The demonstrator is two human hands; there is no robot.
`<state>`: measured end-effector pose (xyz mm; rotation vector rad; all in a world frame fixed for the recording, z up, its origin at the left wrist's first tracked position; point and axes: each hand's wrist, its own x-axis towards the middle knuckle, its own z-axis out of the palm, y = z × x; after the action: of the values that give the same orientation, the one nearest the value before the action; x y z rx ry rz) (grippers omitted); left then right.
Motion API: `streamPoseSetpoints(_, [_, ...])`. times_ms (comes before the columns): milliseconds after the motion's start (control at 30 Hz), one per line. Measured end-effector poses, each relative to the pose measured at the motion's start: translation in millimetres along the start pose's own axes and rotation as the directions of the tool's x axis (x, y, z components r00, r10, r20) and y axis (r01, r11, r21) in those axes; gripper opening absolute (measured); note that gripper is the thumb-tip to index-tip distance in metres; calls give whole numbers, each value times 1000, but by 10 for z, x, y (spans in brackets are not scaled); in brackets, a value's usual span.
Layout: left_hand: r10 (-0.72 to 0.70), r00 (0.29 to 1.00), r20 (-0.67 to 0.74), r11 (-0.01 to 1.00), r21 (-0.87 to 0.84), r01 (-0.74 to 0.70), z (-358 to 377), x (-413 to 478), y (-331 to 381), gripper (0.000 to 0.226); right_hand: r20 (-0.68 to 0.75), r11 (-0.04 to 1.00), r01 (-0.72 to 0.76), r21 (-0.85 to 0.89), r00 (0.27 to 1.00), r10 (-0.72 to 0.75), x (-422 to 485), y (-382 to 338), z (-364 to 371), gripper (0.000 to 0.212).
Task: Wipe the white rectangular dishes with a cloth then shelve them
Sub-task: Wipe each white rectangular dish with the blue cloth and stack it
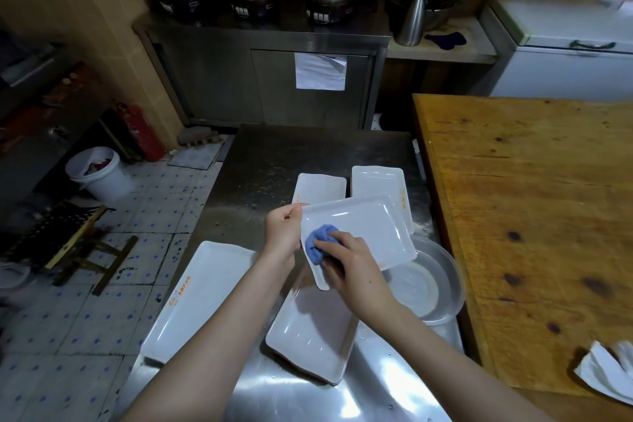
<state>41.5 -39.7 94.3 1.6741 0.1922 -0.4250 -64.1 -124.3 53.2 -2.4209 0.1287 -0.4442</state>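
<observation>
My left hand (282,231) grips the left edge of a white rectangular dish (370,229), held tilted above the steel table (267,161). Against the dish's near left corner my right hand (349,260) presses a bunched blue cloth (318,243). More white rectangular dishes lie on the table: one at the left edge (198,298), a stack below my forearms (308,329), and two behind the held dish (317,187) (376,181).
A round metal basin (442,284) sits under the held dish's right end. A wooden table (534,216) stands at the right with a white cloth (606,373) on it. A steel cabinet (267,79) with pots is behind; a white bucket (99,175) stands on the floor.
</observation>
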Motion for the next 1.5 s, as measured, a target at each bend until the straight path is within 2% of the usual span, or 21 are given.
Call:
streamPoseSetpoints(300, [-38,997,-63,996,-78,33,2,274,-62,26,129,999,-26,-38,991,31,31,237,0,27])
streamPoseSetpoints(400, [-52,994,-99,996,-75,45,-6,402,-94,24,63,995,-93,-35,993,95,105,401,-100,29])
streamPoseSetpoints(467, [-73,988,-135,993,-100,60,-29,496,-118,20,-30,990,-139,17,990,140,127,513,-203,29])
streamPoseSetpoints(600, [-173,967,-186,964,-234,127,-85,671,-121,16,-160,968,-246,55,954,252,117,733,-393,33])
streamPoseSetpoints(733, [-236,949,-208,920,-363,149,-77,843,-143,24,-185,942,-334,41,924,335,54,902,-500,33])
streamPoseSetpoints(833, [-255,944,-211,907,-389,159,-41,974,-230,26,-191,926,-375,47,906,377,7,982,-523,33])
streamPoseSetpoints(1067, [-344,910,-230,901,-355,250,63,1357,-598,24,-223,908,-415,47,882,415,-69,1057,-509,31])
streamPoseSetpoints(1267, [-356,910,-213,889,-378,259,173,1488,-828,29,-239,894,-447,23,866,439,-149,1105,-523,28])
streamPoseSetpoints(1367, [-350,919,-181,905,-317,283,194,1529,-956,27,-248,893,-451,1,865,437,-171,1112,-504,29])
streamPoseSetpoints(1500, [-323,935,-146,942,-145,303,148,1438,-1028,28,-230,893,-449,21,867,442,-185,1100,-462,30])
